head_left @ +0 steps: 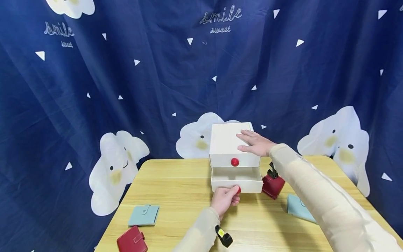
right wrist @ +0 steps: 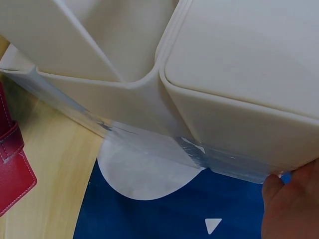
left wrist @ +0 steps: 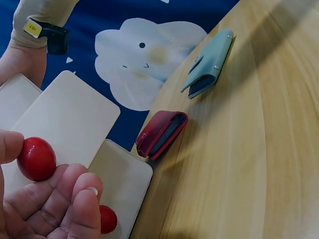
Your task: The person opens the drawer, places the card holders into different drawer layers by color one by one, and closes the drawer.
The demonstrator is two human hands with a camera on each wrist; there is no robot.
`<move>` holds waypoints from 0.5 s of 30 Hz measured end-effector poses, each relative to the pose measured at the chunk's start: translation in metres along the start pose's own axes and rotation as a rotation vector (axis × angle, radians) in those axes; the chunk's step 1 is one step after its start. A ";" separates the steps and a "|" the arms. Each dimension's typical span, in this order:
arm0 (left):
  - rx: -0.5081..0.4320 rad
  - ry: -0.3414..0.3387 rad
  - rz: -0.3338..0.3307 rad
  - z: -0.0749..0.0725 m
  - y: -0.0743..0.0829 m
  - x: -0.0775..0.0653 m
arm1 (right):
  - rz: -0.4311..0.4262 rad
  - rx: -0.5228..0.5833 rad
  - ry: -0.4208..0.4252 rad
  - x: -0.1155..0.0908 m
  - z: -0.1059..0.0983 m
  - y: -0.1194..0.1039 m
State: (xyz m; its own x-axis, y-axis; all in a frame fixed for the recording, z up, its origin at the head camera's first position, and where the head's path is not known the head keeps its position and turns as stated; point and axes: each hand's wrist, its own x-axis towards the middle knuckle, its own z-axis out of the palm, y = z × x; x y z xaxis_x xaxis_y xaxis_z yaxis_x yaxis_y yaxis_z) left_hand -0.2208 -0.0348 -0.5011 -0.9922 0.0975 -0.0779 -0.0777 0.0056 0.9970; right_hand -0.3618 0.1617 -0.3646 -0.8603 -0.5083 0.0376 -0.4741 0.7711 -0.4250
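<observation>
A white drawer unit (head_left: 224, 140) stands toward the back of the table. Its middle drawer (head_left: 220, 187) is pulled out, showing the white inside. My left hand (head_left: 223, 200) pinches that drawer's red knob (left wrist: 37, 159) between thumb and fingers. On top of the unit, toward its right side, rests my right hand (head_left: 257, 144) with fingers spread. The upper drawer's red knob (head_left: 234, 162) is above, its drawer closed. Another red knob (left wrist: 108, 219) shows on the lowest drawer in the left wrist view, partly behind my fingers.
A red wallet (head_left: 273, 186) sits right of the unit, with a light blue wallet (head_left: 299, 207) nearer, partly behind my right sleeve. At the table's left lie another light blue wallet (head_left: 143, 215) and a red one (head_left: 131, 240). A dark blue curtain (head_left: 176, 70) hangs behind.
</observation>
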 end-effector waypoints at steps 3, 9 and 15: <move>0.001 -0.002 -0.003 0.000 0.000 -0.005 | 0.004 0.008 -0.002 -0.001 -0.001 -0.002; 0.029 0.003 0.001 0.000 0.001 -0.014 | 0.007 0.013 -0.009 -0.001 -0.001 -0.002; 0.045 0.007 0.002 -0.001 0.002 -0.022 | 0.013 0.005 -0.008 0.000 -0.001 0.000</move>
State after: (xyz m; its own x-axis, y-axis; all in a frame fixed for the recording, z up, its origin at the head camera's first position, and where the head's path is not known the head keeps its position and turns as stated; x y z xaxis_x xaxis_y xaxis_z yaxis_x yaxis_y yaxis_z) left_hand -0.1994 -0.0375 -0.4975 -0.9929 0.0909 -0.0762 -0.0718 0.0506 0.9961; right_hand -0.3618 0.1623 -0.3636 -0.8651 -0.5009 0.0247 -0.4615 0.7758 -0.4303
